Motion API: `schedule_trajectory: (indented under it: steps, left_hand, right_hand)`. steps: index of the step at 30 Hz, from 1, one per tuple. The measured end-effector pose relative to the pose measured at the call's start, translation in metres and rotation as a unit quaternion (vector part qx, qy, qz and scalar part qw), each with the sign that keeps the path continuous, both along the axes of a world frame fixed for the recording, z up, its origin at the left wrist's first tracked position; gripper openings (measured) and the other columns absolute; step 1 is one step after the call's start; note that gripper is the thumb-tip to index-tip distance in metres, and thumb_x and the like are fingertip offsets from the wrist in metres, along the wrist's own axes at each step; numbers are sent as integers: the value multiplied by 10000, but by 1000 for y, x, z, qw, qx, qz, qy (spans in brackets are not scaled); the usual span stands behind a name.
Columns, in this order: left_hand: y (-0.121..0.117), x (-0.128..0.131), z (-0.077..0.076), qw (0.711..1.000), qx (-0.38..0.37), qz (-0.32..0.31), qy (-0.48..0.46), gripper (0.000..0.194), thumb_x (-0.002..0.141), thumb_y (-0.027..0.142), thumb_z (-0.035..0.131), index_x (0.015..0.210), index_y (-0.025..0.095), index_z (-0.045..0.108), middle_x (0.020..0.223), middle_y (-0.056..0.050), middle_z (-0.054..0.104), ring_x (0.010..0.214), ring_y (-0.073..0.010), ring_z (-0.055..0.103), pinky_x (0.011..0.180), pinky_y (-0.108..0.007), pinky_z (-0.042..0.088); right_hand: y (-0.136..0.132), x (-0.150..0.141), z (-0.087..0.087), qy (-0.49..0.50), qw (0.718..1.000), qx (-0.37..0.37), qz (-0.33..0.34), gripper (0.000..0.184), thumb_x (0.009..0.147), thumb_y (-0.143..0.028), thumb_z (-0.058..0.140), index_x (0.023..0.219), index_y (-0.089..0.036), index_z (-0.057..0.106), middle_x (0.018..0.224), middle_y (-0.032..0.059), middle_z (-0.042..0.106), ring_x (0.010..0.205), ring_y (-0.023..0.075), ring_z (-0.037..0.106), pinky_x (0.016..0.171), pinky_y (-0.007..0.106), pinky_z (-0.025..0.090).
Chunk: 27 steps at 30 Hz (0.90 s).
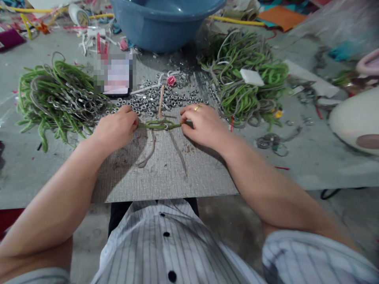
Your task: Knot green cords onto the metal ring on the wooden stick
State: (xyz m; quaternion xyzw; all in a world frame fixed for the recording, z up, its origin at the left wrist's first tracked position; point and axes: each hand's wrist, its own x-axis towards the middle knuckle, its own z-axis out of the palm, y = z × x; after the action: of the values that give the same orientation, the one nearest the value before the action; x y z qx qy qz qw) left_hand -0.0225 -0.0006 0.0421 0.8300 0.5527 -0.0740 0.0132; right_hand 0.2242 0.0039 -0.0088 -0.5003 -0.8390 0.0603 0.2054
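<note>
A green cord (160,125), looped and knotted in its middle, is stretched level between my two hands just above the table. Its left end runs into the closed fingers of my left hand (120,124). My right hand (203,124), with a ring on one finger, pinches the other end between thumb and fingertips. From the knotted part two ends of a grey cord (152,148) trail down over the tabletop. Right behind the knot a thin wooden stick (161,100) stands upright. Small metal rings or nuts (145,102) lie scattered behind my hands.
Green and grey cords with metal chain pieces are heaped (59,94) at the left. Another cord pile (245,79) lies at the right, a white block (251,77) on it. Behind stand a blue basin (166,27) and a phone (118,79). A pale rounded object (355,118) sits far right.
</note>
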Motion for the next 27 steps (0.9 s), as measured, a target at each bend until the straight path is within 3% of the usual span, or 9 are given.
schedule_trajectory:
  steps: [10,18,21,24,27]
  left_hand:
    - [4,-11,-3,1000,18,4,5,203,867,222,442,935,197,632,1073,-95,598,714,-202,627,615,-321,483]
    - [3,-13,1,1000,12,11,-1,236,886,221,405,913,166,633,1078,-89,590,813,-206,598,692,-323,477]
    - [2,-13,1,999,32,-8,15,229,881,217,411,905,163,632,1044,-102,599,916,-248,572,758,-369,482]
    - [1,-12,2,997,67,-23,13,200,856,202,442,909,163,631,1025,-112,610,1025,-290,519,867,-440,458]
    - [-2,-8,5,993,103,-18,-54,218,841,162,445,979,171,614,1085,-107,599,1074,-295,494,933,-480,430]
  right_hand:
    - [5,13,-7,-14,995,44,-87,117,766,-223,586,651,-204,584,840,103,660,942,317,565,881,527,386]
    - [5,16,-5,23,992,36,-120,124,804,-239,537,703,-193,592,909,153,667,1029,385,549,937,642,300]
    - [4,10,-3,33,995,40,-88,109,802,-187,533,821,-214,637,992,128,681,1041,348,564,959,590,338]
    - [0,0,0,57,998,8,-13,160,823,-180,531,898,-239,660,1023,98,685,1022,292,584,943,492,406]
    - [-3,-9,2,56,997,-27,34,136,844,-245,564,908,-220,681,1008,96,684,1011,279,578,923,458,428]
